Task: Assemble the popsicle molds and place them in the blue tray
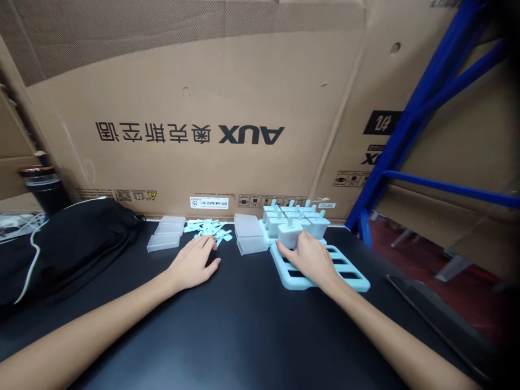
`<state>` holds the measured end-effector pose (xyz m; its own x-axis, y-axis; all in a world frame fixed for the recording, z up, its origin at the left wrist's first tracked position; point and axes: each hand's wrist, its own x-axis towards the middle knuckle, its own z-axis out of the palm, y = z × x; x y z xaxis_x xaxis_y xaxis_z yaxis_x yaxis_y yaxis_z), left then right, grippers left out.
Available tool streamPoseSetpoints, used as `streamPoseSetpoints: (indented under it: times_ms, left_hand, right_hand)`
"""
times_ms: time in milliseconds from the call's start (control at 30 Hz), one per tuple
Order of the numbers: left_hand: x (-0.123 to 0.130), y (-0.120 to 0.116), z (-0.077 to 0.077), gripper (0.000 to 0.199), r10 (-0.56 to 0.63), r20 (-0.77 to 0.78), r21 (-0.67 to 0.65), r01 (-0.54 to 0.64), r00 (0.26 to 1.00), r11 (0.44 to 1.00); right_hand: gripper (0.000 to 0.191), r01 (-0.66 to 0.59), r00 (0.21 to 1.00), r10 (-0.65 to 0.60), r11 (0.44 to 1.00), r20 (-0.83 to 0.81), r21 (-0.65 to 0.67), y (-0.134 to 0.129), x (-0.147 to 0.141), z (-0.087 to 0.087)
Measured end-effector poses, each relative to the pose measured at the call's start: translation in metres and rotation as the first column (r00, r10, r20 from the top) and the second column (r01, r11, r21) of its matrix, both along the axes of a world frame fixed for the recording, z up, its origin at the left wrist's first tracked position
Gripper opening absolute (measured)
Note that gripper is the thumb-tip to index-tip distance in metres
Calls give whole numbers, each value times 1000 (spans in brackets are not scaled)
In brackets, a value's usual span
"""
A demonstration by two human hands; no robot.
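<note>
Gripping: right hand (312,259), closed on popsicle mould (287,236)
Left hand (194,264): half-curled at blue sticks (209,227), can't tell if holding any
Mould: at blue frame's (293,283) far edge
Handling: likely light, stiff, slick; pinch side walls

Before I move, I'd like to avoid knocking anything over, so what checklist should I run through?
1. Right hand has a grip on the nearest mold: ok.
2. That mold upright, handle up: ok.
3. Its underside free of the blue frame: cannot tell, hidden from this view.
4. Left hand well away from the small blue pieces: not ok, its fingers are at the pile's near edge.
5. Black bag clear of both hands: ok.
</note>
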<state>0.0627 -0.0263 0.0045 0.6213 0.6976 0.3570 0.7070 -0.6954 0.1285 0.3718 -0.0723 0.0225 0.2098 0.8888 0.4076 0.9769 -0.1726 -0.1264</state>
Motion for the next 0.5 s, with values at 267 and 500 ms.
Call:
streamPoseSetpoints:
  times_ms: [267, 500]
  left_hand:
    - [-33, 10, 8, 26, 126, -122, 270, -89, 984, 959]
    - [-23, 53, 15, 25, 311, -261, 349, -211, 914, 913]
  right_hand:
    - [31, -414, 907, 393, 898, -149, -151, -10, -52, 59]
    - [67, -332, 879, 436, 848, 190, -413, 59, -130, 90]
